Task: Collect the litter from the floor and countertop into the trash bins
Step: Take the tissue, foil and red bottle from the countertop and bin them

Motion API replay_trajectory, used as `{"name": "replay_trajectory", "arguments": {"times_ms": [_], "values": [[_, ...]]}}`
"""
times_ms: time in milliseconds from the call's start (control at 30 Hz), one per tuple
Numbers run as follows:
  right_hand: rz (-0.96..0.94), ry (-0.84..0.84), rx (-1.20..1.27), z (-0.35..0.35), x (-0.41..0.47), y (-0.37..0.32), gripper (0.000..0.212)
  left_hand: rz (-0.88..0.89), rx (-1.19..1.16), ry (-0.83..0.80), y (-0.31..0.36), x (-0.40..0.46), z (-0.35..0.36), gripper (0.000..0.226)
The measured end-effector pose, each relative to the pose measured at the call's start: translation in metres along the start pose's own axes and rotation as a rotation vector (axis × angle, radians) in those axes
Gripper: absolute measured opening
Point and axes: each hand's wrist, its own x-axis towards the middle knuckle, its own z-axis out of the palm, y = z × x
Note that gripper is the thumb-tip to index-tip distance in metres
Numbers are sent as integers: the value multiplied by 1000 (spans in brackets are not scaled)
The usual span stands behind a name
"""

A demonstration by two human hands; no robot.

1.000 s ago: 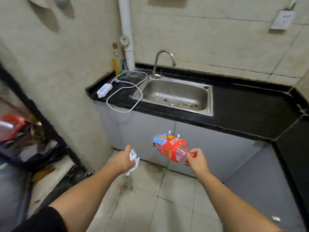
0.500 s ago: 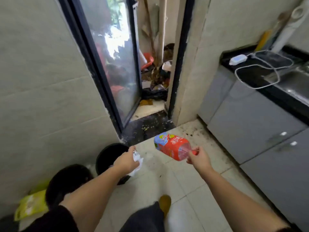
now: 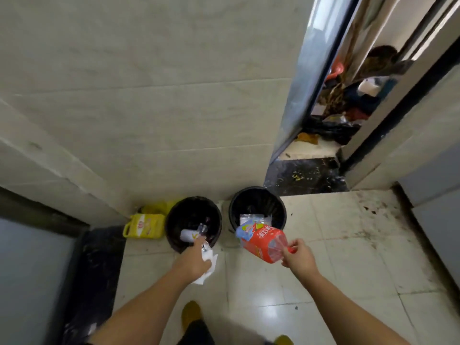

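— Where's the litter right now?

— Both pieces are in hand. The right hand [image 3: 300,257] pinches the red cap end of an empty plastic bottle [image 3: 261,241] with a red label; the bottle lies tilted, its base pointing toward eleven o'clock and hanging over the near rim of the right bin [image 3: 257,196]. The left hand [image 3: 193,261] is clenched around crumpled white paper [image 3: 207,266], with a bit of clear wrapper poking out at the fingers.

— And that hand sits where?

— Just at the near edge of the left bin [image 3: 193,202], around six o'clock of its opening.

— The bins?

— Two black round ones, side by side against the tiled wall, each holding some trash already. A yellow jug [image 3: 143,225] lies at nine o'clock of the left bin, touching or nearly so.

— Anything further out?

— A doorway at one o'clock, cluttered beyond. Yellow shoes [image 3: 190,313] show at the bottom edge.
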Motion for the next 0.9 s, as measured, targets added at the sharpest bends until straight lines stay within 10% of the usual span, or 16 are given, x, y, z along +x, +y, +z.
{"name": "replay_trajectory", "arguments": {"times_ms": [600,900], "values": [[170,-216,-147,401,225,62,26,-144,-200,118,-185,276,23,64],[255,-201,-115,453,289,135,25,-147,-237,142,-248,333,71,63]]}}
